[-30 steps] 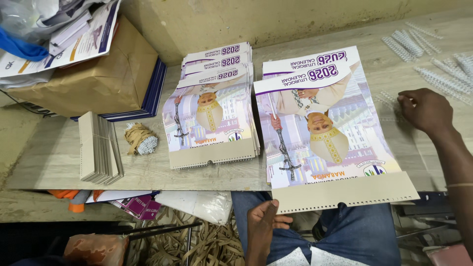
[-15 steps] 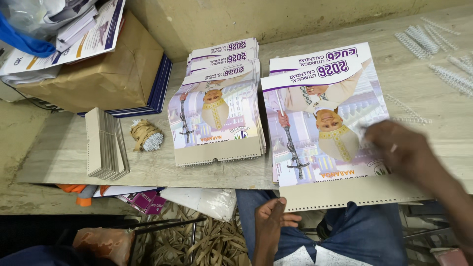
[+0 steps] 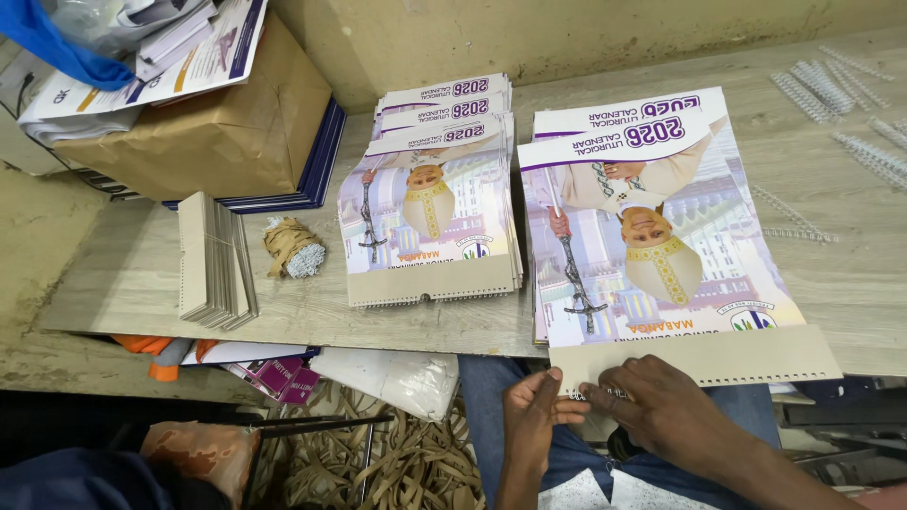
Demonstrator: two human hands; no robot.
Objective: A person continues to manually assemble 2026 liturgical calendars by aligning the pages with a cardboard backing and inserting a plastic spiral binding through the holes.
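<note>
Fingers (image 3: 576, 408) of the left hand (image 3: 529, 416) and right hand (image 3: 666, 411) are pinching together on a thin silver wire binding coil (image 3: 605, 392), pressing it against the punched grey cardboard backing edge (image 3: 699, 357) of the colourful printed calendar (image 3: 652, 236) just above them, seemingly aligning loops with holes. Left of the fingers, a bound calendar stack (image 3: 430, 208) is lying on the wooden bench (image 3: 142, 274); spare coils (image 3: 822, 90) are waiting far right.

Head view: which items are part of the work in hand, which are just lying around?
In hand:
- left hand and right hand, both at the wire coil
- calendar with its punched card strip
- spare coils, likely
- bound stack, likely

Lying about:
- card pile
- tied bundle
- brown parcel
- scraps under the table
</note>
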